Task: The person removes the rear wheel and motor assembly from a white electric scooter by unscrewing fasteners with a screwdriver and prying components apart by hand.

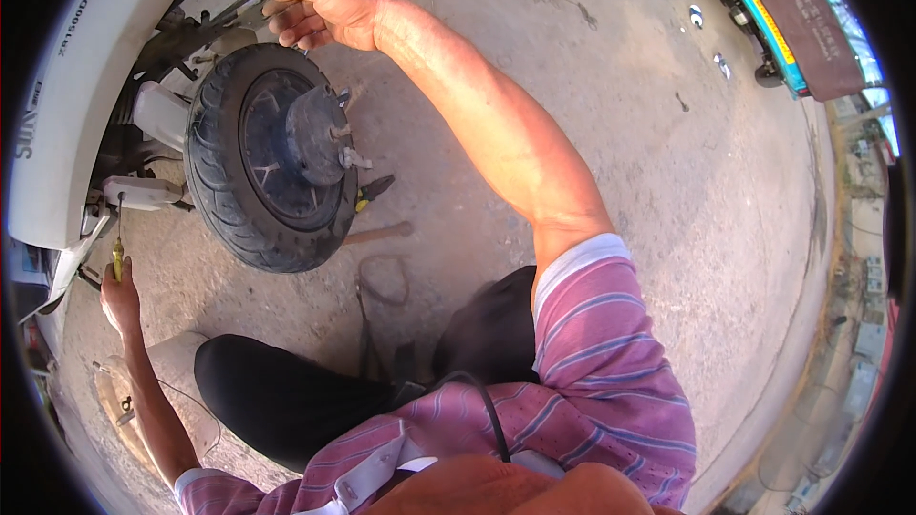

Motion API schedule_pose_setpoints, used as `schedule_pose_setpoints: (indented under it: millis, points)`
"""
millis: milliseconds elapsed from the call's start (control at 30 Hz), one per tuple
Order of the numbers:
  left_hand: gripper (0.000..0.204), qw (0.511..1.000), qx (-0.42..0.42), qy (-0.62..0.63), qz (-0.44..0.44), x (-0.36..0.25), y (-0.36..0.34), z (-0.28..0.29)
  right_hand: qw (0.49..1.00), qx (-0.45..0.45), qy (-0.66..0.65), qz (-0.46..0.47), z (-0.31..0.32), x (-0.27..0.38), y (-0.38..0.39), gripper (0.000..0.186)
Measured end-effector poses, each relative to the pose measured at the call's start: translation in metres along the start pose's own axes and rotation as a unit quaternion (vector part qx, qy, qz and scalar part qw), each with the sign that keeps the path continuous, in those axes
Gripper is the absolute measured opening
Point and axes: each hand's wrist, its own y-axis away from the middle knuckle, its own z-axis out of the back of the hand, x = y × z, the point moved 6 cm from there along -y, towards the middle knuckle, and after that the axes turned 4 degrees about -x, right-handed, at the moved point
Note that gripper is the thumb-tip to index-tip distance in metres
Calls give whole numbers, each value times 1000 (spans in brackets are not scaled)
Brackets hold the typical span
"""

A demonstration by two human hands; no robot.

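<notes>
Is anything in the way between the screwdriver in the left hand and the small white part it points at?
Nothing visible: the screwdriver runs from the left hand straight to the white part, overlapping its end. The wheel stands right of that line.

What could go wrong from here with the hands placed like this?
The yellow-handled screwdriver in the left hand could slip off the pale part its tip meets. The right hand, close to dark parts beyond the wheel, might get scraped. The dark loop of cord or hose on the ground could snag a step.
</notes>
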Motion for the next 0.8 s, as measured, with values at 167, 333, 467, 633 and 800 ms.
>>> schedule_pose_setpoints:
  millis: [167,333,467,633,800]
  points:
    - [49,998,32,-60,15,-3,-4,-1,1000,-4,11,4,6,3,1,39]
    - [42,994,79,61,-33,53,-20,-33,1000,-8,7,-2,13,0,5,37]
    - [29,611,396,585,358,40,22,-81,1000,-11,-13,10,16,-1,9,31]
    - [26,555,393,665,308,18,38,-99,999,-11,-29,-14,7,3,10,32]
    - [27,861,206,385,261,6,25,-49,999,-21,-17,-46,11,-2,13,34]
